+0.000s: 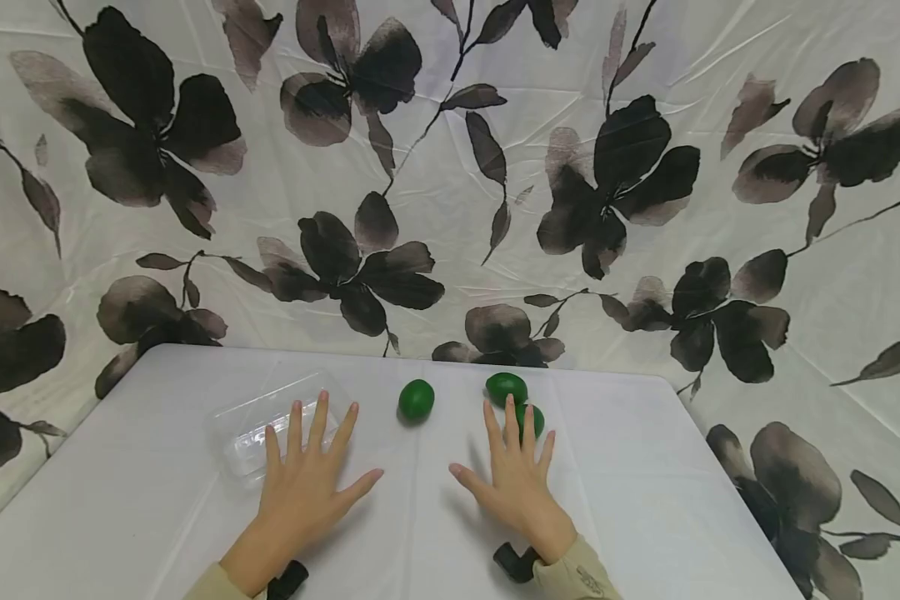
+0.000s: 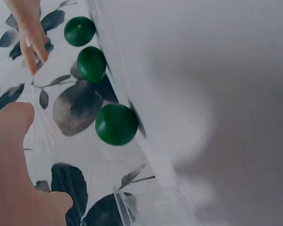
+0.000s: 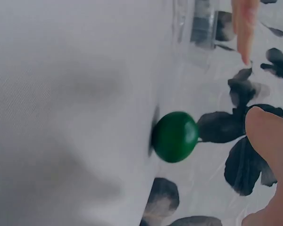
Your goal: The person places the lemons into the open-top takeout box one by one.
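Fingers spread wide, my left hand (image 1: 303, 483) hovers over the table with its fingertips overlapping a clear plastic container (image 1: 243, 417) in the head view. My right hand (image 1: 516, 479) is also spread, and its fingers partly cover one of two green limes (image 1: 506, 388) that lie close together at the right. Another lime (image 1: 417, 400) sits alone between the two hands, toward the back. All three limes line up in the left wrist view, the nearest lime (image 2: 116, 124) beside the container's edge (image 2: 155, 207). Neither hand holds anything.
A white cloth covers the table (image 1: 420, 533). Behind it hangs a pale curtain (image 1: 450, 192) with dark flowers, which also drops past the table's sides. Dark wrist cameras (image 1: 513, 562) sit under both sleeves.
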A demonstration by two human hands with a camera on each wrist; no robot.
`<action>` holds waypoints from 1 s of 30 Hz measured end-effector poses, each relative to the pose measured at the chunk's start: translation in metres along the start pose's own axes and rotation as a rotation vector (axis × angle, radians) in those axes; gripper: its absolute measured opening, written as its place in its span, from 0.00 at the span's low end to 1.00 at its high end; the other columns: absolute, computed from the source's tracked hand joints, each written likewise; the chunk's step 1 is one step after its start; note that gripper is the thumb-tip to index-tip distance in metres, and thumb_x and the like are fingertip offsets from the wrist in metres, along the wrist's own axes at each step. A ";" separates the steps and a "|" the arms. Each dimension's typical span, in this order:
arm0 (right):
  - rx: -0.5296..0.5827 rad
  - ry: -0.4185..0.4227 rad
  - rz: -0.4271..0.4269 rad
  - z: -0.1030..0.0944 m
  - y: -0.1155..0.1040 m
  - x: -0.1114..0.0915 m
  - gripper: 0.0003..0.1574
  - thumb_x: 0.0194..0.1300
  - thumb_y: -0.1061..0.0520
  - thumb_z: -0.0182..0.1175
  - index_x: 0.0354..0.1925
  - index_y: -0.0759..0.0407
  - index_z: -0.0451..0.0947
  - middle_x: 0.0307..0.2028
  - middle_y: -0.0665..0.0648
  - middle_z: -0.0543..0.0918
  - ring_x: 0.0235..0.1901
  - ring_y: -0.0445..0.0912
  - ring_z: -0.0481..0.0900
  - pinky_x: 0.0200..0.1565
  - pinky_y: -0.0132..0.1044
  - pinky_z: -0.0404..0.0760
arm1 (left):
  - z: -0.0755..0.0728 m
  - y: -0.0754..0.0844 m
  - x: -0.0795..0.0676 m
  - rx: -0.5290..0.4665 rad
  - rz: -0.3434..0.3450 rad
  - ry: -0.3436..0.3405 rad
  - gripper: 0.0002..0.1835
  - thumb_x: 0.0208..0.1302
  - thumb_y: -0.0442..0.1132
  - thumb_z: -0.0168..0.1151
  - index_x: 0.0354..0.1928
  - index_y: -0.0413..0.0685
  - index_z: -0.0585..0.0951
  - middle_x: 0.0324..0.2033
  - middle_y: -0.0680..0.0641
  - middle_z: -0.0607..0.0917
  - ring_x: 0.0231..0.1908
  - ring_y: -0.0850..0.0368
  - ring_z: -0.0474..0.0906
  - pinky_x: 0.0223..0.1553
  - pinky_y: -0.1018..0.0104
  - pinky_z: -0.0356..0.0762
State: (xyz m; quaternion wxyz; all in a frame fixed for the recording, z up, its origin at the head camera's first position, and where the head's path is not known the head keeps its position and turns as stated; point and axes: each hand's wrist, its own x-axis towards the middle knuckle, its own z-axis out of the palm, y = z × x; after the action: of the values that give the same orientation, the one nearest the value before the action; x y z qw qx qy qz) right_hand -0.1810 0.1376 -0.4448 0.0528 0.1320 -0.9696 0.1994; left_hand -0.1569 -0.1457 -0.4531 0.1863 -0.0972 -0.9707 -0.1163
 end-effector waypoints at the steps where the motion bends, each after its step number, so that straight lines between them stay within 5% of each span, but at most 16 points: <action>1: 0.023 0.001 0.001 0.000 -0.002 0.001 0.61 0.64 0.26 0.53 0.80 0.50 0.39 0.78 0.63 0.33 0.75 0.63 0.23 0.64 0.73 0.23 | -0.002 -0.002 0.000 -0.005 -0.004 0.000 0.48 0.60 0.73 0.54 0.77 0.56 0.59 0.76 0.35 0.51 0.73 0.28 0.40 0.65 0.25 0.35; 11: 0.161 0.018 -0.008 -0.001 -0.025 0.013 0.65 0.65 0.25 0.52 0.80 0.51 0.30 0.78 0.58 0.27 0.75 0.62 0.23 0.65 0.70 0.22 | -0.015 -0.033 0.001 -0.042 -0.081 -0.038 0.49 0.64 0.73 0.50 0.79 0.56 0.53 0.76 0.32 0.45 0.73 0.25 0.35 0.63 0.22 0.27; 18: 0.253 -0.005 -0.056 0.006 -0.046 0.019 0.65 0.65 0.27 0.53 0.79 0.53 0.30 0.77 0.59 0.26 0.75 0.58 0.20 0.69 0.65 0.24 | -0.027 -0.054 0.003 -0.088 -0.140 -0.073 0.49 0.66 0.71 0.49 0.79 0.52 0.49 0.75 0.28 0.44 0.71 0.21 0.34 0.60 0.18 0.30; 30: 0.658 -0.188 -0.072 0.024 -0.088 0.031 0.64 0.68 0.34 0.56 0.78 0.63 0.30 0.77 0.68 0.29 0.75 0.64 0.27 0.70 0.65 0.33 | -0.038 -0.110 0.012 -0.279 -0.244 -0.060 0.47 0.74 0.61 0.46 0.77 0.36 0.41 0.72 0.21 0.33 0.65 0.11 0.35 0.54 0.15 0.43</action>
State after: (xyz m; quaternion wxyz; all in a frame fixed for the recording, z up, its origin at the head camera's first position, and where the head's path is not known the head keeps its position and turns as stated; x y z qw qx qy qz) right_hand -0.1871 0.0430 -0.4288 -0.0750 0.1940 -0.8486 0.4863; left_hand -0.1804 -0.2586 -0.4352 0.1267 -0.0069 -0.9548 -0.2688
